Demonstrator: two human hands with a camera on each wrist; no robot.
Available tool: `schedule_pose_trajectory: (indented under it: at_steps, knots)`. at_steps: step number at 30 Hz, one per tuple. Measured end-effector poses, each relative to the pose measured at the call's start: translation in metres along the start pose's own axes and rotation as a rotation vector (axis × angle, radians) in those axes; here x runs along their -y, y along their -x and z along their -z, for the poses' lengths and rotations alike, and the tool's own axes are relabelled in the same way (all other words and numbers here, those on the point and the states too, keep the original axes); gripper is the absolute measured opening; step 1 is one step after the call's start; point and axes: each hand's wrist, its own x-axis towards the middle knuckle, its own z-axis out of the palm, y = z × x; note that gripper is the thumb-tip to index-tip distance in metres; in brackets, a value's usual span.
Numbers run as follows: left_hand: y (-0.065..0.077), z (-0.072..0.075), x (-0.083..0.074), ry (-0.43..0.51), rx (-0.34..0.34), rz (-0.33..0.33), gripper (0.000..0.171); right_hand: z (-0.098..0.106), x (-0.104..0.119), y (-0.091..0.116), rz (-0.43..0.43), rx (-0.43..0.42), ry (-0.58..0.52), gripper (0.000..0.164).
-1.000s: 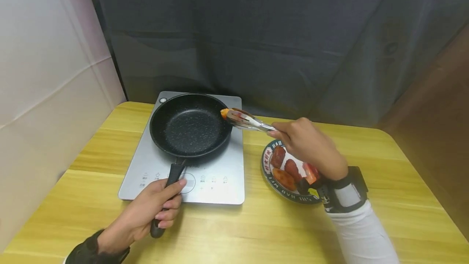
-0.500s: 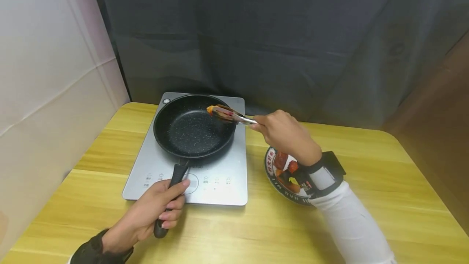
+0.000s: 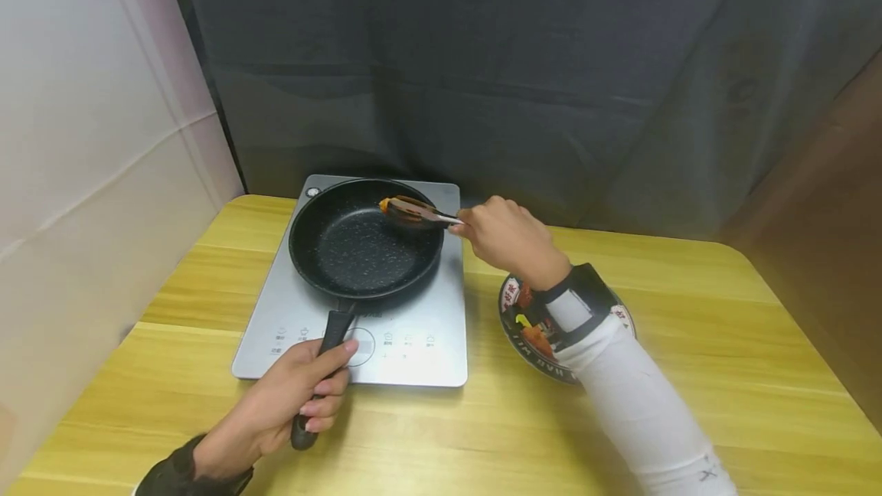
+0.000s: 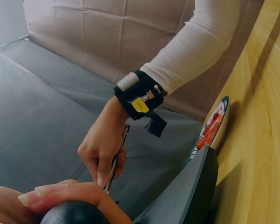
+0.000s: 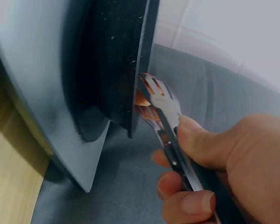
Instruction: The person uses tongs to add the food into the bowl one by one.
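My left hand grips the handle of a black speckled frying pan, which sits on a silver induction cooktop. In my right hand is a pair of metal tongs, squeezed between thumb and fingers. An orange piece of food is pinched at the tongs' tips, over the right back part of the pan; most of it is hidden by the tongs. Below my right wrist stands a round plate with pieces of cooked food, partly covered by the wrist strap.
A light wooden table carries everything. Behind it hangs a dark grey curtain. A pale sheet closes off the left side, and a brown panel stands on the right.
My right hand has moved left from above the plate, bringing the tongs and the orange food from the pan's right rim to over its inside. The left hand keeps its grip.
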Motion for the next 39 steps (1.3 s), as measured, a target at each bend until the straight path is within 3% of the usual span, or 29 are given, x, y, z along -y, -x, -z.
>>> schedule_pose_trajectory:
  at_steps: [18, 39]
  knots:
    - [0.000, -0.004, -0.001, -0.002, -0.020, 0.000, 0.034, -0.014, 0.010, -0.019, -0.067, 0.018, 0.155, 0.021]
    - [0.001, -0.003, 0.000, -0.005, -0.015, -0.002, 0.036, -0.020, 0.017, -0.019, -0.017, -0.032, 0.255, 0.026]
